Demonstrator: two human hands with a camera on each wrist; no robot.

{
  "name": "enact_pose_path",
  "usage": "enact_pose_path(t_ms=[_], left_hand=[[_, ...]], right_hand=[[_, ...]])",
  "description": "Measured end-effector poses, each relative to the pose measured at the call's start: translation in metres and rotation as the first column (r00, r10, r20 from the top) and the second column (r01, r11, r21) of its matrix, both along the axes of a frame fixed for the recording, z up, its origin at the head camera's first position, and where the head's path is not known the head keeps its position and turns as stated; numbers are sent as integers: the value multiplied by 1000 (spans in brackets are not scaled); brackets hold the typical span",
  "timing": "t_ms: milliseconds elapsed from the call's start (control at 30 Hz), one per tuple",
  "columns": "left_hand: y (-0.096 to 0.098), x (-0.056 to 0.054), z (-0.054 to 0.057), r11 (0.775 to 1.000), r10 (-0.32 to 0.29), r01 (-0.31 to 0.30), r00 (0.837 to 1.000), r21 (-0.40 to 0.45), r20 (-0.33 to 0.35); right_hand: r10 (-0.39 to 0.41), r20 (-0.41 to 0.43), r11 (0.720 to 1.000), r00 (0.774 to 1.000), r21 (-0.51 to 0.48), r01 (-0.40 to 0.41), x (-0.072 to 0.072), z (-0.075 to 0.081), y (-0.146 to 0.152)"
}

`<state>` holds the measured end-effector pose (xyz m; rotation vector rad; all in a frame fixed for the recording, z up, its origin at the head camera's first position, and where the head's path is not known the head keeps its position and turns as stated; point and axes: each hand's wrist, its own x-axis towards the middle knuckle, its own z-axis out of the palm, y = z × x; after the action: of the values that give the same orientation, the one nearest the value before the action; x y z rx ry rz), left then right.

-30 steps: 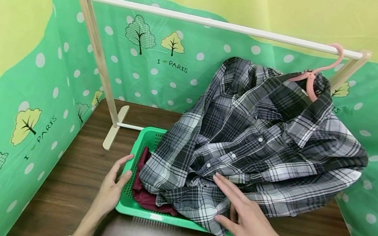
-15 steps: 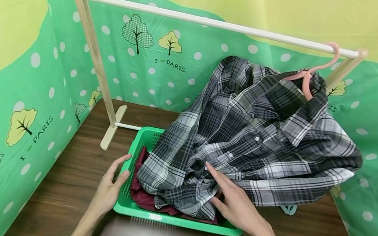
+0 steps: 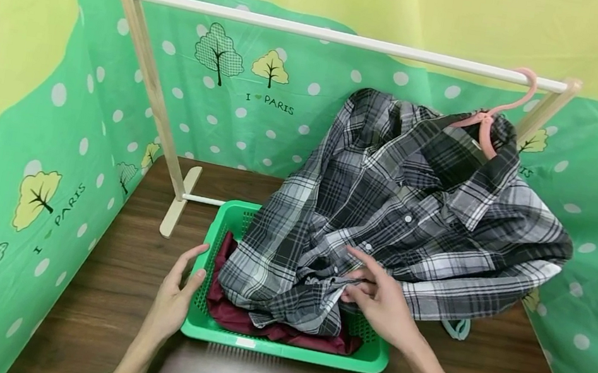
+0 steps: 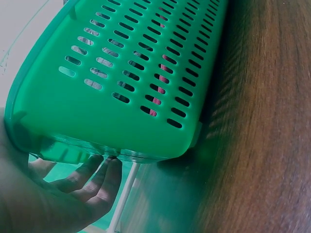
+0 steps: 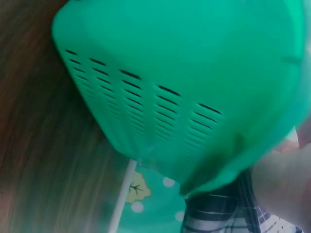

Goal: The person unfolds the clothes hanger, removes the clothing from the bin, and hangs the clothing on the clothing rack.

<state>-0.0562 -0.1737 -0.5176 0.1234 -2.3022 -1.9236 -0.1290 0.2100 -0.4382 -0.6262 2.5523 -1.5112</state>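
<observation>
A grey, black and white plaid shirt (image 3: 292, 236) hangs on a pink hanger (image 3: 486, 127) at the right end of the rail. Its left sleeve and lower part lie in a green plastic basket (image 3: 284, 350). My right hand (image 3: 388, 307) pinches the shirt's hem over the basket's right part, index finger extended. Against the basket's left end rests my left hand (image 3: 174, 299), with index finger and thumb at the rim. In the left wrist view its other fingers (image 4: 104, 187) touch the outer wall. Dark red cloth (image 3: 278, 331) lies under the shirt in the basket.
A wooden rack with a white rail (image 3: 348, 37) stands behind the basket on the dark wooden table (image 3: 108, 274). A light blue looped object (image 3: 457, 328) lies right of the basket, partly beneath the shirt. Green and yellow patterned fabric (image 3: 262, 124) surrounds the table.
My right hand has drawn the shirt's lower edge back from the basket's front rim and pinches it, uncovering more red cloth. My left hand stays at the basket.
</observation>
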Motion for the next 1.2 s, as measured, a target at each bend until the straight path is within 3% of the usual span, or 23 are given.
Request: enact_pose_path(t_ms=[133,300,467,733,833,967,1067,1200], left_hand=[[0,0,0,1000,5,-5,1000,2,-5],[0,-1,1,1000,8,-8,1000,2,-10],[-1,-1,0,1000,13,-14,1000,-3,-15],[-1,-1,-2,1000,12,-12,1000,4,-25],[-1,-1,-2,1000,7,-7,1000,8,-23],[0,-2,-2,1000,0,0,1000,17,-24],[0,-2,-2,1000,0,1,1000,21,-32],[0,-2,-2,1000,-1,1,999,19,-43]], right_hand=[[-10,44,994,999,-105,15,-1,11,9],[-32,9,979,999,-200,33,-1,20,22],[3,-19,952,1000,-307,-9,-2,23,33],[-10,-13,941,1000,-337,5,-11,27,46],[-56,-52,958,997,-283,39,-18,25,53],[-173,-128,983,977,-89,162,-28,20,59],[-235,-167,966,957,71,249,-34,15,61],[-251,-216,923,944,240,301,-42,6,63]])
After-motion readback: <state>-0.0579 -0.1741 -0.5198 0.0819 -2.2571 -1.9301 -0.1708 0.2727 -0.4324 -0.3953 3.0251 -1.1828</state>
